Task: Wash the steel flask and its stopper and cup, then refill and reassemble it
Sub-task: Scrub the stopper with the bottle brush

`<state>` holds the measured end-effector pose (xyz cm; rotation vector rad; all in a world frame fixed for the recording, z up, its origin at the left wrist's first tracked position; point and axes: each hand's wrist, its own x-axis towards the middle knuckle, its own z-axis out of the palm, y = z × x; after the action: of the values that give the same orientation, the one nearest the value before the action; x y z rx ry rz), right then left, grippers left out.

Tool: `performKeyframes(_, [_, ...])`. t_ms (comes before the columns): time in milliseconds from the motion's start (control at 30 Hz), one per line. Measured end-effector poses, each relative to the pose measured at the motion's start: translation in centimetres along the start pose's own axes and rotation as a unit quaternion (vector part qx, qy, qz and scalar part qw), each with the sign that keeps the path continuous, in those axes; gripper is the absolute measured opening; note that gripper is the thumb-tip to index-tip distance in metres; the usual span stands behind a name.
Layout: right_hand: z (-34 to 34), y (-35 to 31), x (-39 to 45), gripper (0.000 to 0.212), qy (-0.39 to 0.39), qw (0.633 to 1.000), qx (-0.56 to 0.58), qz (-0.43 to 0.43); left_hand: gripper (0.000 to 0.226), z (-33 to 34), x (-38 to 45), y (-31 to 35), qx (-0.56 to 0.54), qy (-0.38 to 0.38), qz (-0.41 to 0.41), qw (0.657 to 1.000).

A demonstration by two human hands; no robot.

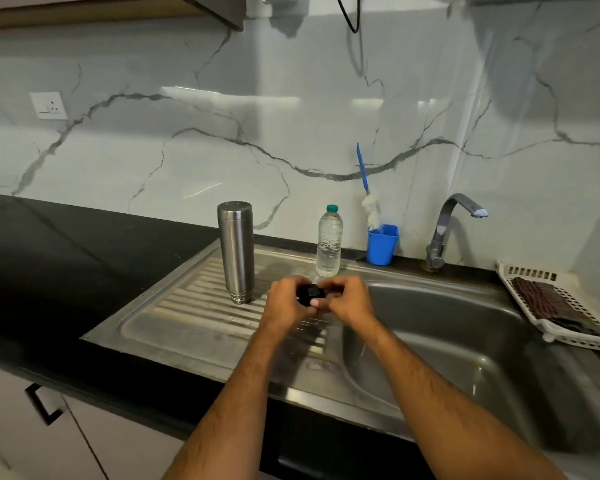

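Both forearms reach up from the bottom edge of the view and meet over the ribbed drainboard point(201, 306) of the steel sink unit, just left of the basin's point(465, 341) near-left rim. Between them sits a small black stopper point(310, 294): the left hand point(286, 301) curls its fingers round the stopper's left side, and the right hand point(347, 299) closes on its right side, thumb tip pressed against the lower front. Both hands are thus grasping the stopper, held above the drainboard rather than resting on it.

Just left of the hands, the steel flask point(236, 251) stands on the drainboard with its narrower, ringed end down, near the board's back-left corner. Whether its cup is fitted on it cannot be told. A clear plastic water bottle point(329, 242) with a green cap stands upright at the back edge of the drainboard, right behind the hands. To its right, on the black countertop point(66, 271) against the marble wall, a blue cup point(381, 244) holds a bottle brush point(368, 188) with a blue handle, bristles down. The tap point(447, 226) rises at the back edge of the basin, spout pointing right. At the far right edge of the countertop a white perforated tray point(586, 337) carries a dark folded cloth point(548, 303).
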<state>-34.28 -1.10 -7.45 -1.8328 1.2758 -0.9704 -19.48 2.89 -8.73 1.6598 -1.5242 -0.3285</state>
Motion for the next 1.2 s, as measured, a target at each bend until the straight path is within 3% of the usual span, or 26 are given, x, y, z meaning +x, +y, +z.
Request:
performKeyframes(200, [-6.0, 1.5, 0.1, 0.042, 0.027, 0.999, 0.029, -0.017, 0.061, 3.6, 1.1, 3.9, -0.071, -0.008, 0.028, 0.997])
performKeyframes(400, [-11.3, 4.6, 0.1, 0.045, 0.039, 0.997, 0.034, -0.05, 0.058, 7.5, 2.7, 7.7, -0.132, -0.075, 0.025, 0.988])
performKeyframes(700, [-15.3, 8.6, 2.1, 0.023, 0.085, 0.993, -0.025, -0.082, 0.058, 12.4, 5.3, 10.3, -0.222, -0.108, -0.012, 0.969])
performKeyframes(1000, [-16.9, 11.0, 5.0, 0.014, 0.098, 0.994, -0.017, -0.036, 0.059, 15.8, 6.4, 9.6, -0.284, -0.141, -0.047, 0.947])
performKeyframes(1067, [-16.8, 10.9, 5.9, 0.017, 0.083, 0.996, -0.011, -0.017, 0.06, 16.2, 6.8, 9.3, -0.305, -0.123, -0.057, 0.943])
performKeyframes(1200, [-16.4, 9.2, 8.5, 0.017, 0.099, 0.995, 0.031, -0.01, 0.06, 16.4, 7.9, 9.4, -0.312, -0.009, -0.076, 0.947])
